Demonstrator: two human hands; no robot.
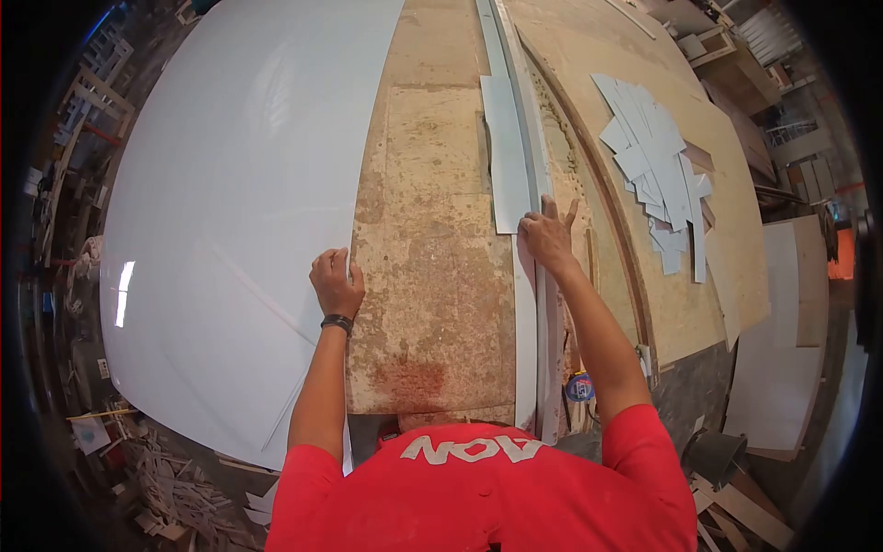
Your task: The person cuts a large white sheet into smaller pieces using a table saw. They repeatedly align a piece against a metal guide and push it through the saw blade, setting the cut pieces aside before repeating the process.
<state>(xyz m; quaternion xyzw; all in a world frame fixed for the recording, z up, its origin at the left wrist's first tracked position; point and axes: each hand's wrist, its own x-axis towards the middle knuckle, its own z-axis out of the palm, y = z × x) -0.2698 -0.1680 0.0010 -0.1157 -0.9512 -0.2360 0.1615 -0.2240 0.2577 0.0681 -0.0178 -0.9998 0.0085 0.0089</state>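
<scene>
A large glossy white sheet [230,184] covers the left side of the worn wooden table [432,230]. My left hand [338,281] rests at this sheet's right edge, its fingers curled; whether they pinch the edge is hard to tell. Right of the bare wood, a narrow white strip [508,156] lies alongside a long straight rail [538,138]. My right hand [550,235] touches the strip's near end and the rail, with some fingers spread and the thumb side at the strip. Another long white strip [524,331] runs toward my body beneath it.
Right of the rail, a pile of white offcuts [648,156] lies on a wooden board [727,202]. A blue tape measure [579,387] sits near my right forearm. Scrap strips [175,488] litter the floor at lower left; a grey bucket [716,455] stands at lower right.
</scene>
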